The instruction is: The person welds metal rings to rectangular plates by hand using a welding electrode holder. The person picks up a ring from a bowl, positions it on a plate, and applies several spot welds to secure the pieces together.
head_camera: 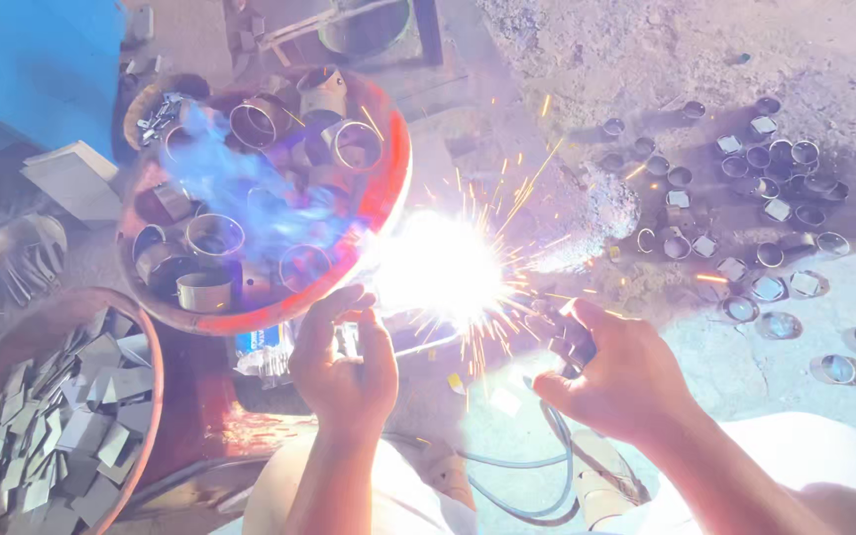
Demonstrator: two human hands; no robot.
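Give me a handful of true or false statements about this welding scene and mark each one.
1. A bright white welding flash throws sparks between the two hands. True.
2. The round red basin holds short metal tube rings. True.
3. The rusty round pan at lower left is filled with water. False: it holds flat grey metal squares.
4. The left hand rests on the blue wall. False: it is raised just below the flash, by the basin's rim.
5. The right hand grips a dark tool with a cable running back toward the person. True.
6. The concrete floor at right is bare. False: capped rings lie scattered there.
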